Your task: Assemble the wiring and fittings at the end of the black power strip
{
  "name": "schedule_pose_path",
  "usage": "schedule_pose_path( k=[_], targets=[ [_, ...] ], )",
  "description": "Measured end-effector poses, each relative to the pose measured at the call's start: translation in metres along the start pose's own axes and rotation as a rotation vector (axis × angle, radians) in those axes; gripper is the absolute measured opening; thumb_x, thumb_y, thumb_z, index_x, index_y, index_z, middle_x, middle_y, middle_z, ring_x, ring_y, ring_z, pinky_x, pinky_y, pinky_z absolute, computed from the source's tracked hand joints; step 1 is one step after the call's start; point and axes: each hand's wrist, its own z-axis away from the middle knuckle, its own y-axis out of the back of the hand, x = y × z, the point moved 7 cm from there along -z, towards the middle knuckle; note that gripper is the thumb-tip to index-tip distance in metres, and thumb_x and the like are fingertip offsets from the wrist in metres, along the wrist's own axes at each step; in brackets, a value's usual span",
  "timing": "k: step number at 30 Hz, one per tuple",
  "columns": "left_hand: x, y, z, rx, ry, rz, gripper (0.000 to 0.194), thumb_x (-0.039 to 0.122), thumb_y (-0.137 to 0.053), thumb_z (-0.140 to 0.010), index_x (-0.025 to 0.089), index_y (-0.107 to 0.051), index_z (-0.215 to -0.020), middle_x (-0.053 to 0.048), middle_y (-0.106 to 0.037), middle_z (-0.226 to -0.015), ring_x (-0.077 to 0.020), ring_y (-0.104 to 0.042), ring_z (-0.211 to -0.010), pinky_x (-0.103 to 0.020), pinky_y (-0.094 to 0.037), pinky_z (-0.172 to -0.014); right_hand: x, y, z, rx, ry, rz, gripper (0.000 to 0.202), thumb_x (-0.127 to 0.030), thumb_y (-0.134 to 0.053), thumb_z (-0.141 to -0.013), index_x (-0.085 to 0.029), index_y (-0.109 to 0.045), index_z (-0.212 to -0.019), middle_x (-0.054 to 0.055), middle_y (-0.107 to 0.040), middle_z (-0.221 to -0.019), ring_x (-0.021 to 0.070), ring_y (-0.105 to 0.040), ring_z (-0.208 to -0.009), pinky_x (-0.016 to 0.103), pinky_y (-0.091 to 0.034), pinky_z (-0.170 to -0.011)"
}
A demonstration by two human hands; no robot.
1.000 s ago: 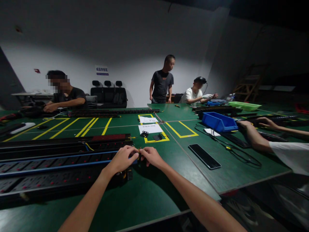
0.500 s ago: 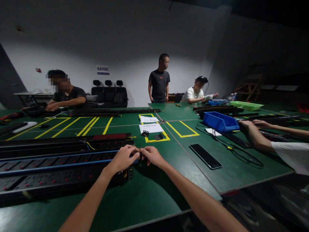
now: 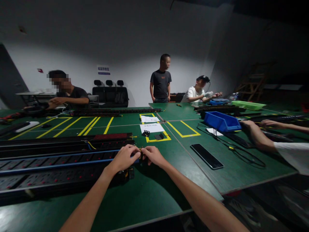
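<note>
My left hand (image 3: 126,158) is closed over the right end of a long power strip (image 3: 89,158) with blue edges and a row of dark sockets. Close beside it, my right hand (image 3: 154,155) is closed in a pinch at that same end. A short bit of yellow wire (image 3: 140,149) shows between the fingertips of both hands; its far end is hidden by the fingers. Nearer to me lies another black socket strip (image 3: 55,180), with a small dark block (image 3: 131,173) and wires at its end.
Beyond my hands are two small black brackets (image 3: 145,133) and paper sheets (image 3: 152,128). To the right lie a phone (image 3: 207,156), a black cable (image 3: 243,158) and a blue bin (image 3: 221,121), with a co-worker's arm (image 3: 260,138) beside it. Other people are across the green table (image 3: 166,190).
My hands keep almost the same pose at the strip's end. The whole view has shifted slightly, and the co-workers' hands across the table have moved a little.
</note>
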Motion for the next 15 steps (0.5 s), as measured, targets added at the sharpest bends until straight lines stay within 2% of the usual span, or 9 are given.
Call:
schedule_pose_path(
  k=[15],
  targets=[
    [-0.0014, 0.0003, 0.0008, -0.011, 0.008, -0.022, 0.03, 0.041, -0.049, -0.094, 0.023, -0.071, -0.105, -0.007, -0.069, -0.112, -0.0258, -0.058, -0.114, -0.041, -0.043, -0.1, -0.0024, -0.0001, 0.0007, 0.013, 0.006, -0.005, 0.035, -0.044, -0.052, -0.092, -0.013, -0.066, -0.085, 0.003, -0.071, -0.07, 0.0075, -0.054, -0.035, 0.017, -0.039, -0.032]
  ],
)
